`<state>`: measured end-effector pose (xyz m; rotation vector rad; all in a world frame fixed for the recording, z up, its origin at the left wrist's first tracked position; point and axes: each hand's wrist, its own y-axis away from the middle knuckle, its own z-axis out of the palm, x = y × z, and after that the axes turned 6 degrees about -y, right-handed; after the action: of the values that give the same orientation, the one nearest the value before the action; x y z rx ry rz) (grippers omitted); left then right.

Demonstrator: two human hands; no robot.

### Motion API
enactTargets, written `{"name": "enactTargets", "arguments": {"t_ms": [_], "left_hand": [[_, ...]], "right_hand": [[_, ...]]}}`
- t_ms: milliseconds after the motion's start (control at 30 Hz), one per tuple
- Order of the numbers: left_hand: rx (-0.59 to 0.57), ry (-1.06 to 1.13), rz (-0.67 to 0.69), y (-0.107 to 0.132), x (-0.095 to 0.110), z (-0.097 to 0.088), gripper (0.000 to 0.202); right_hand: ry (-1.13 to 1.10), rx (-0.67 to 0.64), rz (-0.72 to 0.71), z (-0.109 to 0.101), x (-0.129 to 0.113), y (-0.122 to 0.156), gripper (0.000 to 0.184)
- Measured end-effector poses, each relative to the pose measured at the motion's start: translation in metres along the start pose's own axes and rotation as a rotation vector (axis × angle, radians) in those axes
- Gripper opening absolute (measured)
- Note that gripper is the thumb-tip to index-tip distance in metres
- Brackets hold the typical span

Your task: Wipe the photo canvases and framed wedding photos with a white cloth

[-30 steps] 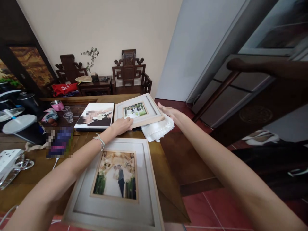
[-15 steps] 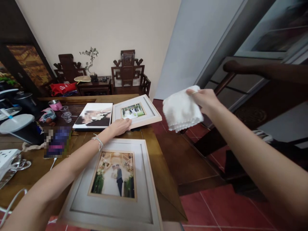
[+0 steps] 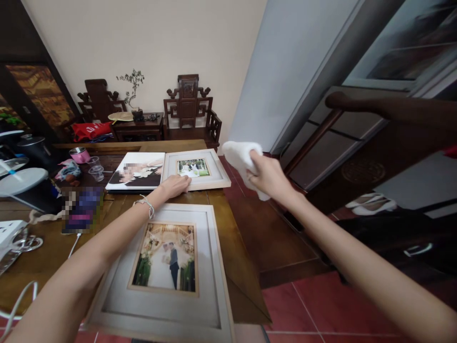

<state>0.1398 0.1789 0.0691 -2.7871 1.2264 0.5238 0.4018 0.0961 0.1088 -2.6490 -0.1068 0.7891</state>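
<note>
My left hand [image 3: 175,186] grips the near edge of a small picture frame [image 3: 220,179] with a pale wooden border and a wedding photo. Its fingertips lie over the frame's front, and the thumb is hidden. To the right of that frame, past the table edge, my right hand [image 3: 269,174] is closed on a bunched white cloth [image 3: 241,151] in the air. Under my left forearm lies a larger picture frame [image 3: 210,267] with another wedding photo. A flat photo panel [image 3: 143,159] adjoins the small frame on its left.
On the wooden table [image 3: 246,281] at left are a phone [image 3: 84,209], a large lidded cup [image 3: 26,193], a pink mug [image 3: 79,154], clear plastic cups [image 3: 95,170] and a white power strip [image 3: 10,233]. A dark wooden chair [image 3: 357,162] stands at right.
My right hand has moved left and a little down with the cloth, now bunched rather than hanging flat. The small frame's far right corner has dropped; my left hand stays on it.
</note>
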Motion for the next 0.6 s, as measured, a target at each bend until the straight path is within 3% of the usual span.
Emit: {"name": "enactTargets", "arguments": {"t_ms": [100, 200, 300, 400, 500, 600], "left_hand": [[0.01, 0.033, -0.066, 0.006, 0.003, -0.005, 0.018], [0.026, 0.078, -0.145, 0.027, 0.012, -0.015, 0.025], [0.057, 0.138, -0.169, 0.069, 0.023, -0.032, 0.032], [0.154, 0.325, -0.25, 0.127, 0.029, -0.041, 0.032], [0.136, 0.425, -0.483, 0.187, 0.025, -0.028, 0.034], [0.117, 0.625, -0.702, 0.235, 0.021, 0.004, 0.051]], "right_hand": [[0.334, -0.128, -0.264, 0.024, -0.013, 0.002, 0.052], [0.484, -0.201, -0.379, 0.045, -0.017, 0.001, 0.066], [0.535, -0.265, -0.41, 0.063, -0.012, 0.002, 0.068], [0.524, -0.336, -0.43, 0.076, -0.005, 0.005, 0.067], [0.513, -0.374, -0.459, 0.082, -0.001, 0.008, 0.063], [0.508, -0.368, -0.452, 0.085, -0.001, 0.009, 0.054]]}}
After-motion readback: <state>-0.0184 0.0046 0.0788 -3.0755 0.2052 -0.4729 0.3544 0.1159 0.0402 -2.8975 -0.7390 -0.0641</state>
